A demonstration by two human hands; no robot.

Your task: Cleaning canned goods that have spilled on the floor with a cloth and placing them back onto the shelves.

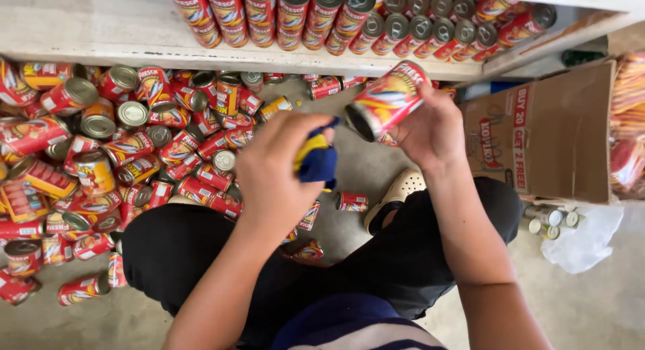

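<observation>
Can: a red cylindrical tin can with a yellow-and-blue printed label [386, 100], tipped on its side, its dark round end facing the left hand; it is up in the air in front of the white shelf edge [134, 51].
Cloth: a small blue and yellow cloth [316, 156], bunched up, just beside the can's open-facing end.
Right hand: the right hand [430, 132] is clamped around the can from below and behind, fingers wrapped on the label, wrist bent upward.
Left hand: the left hand [275, 168] is closed on the cloth, knuckles up, fingers curled inward.
Surroundings: a heap of red tin cans [121, 155] lies on the grey concrete floor [591, 303]; a brown cardboard box [544, 138] stands to the right.
</observation>
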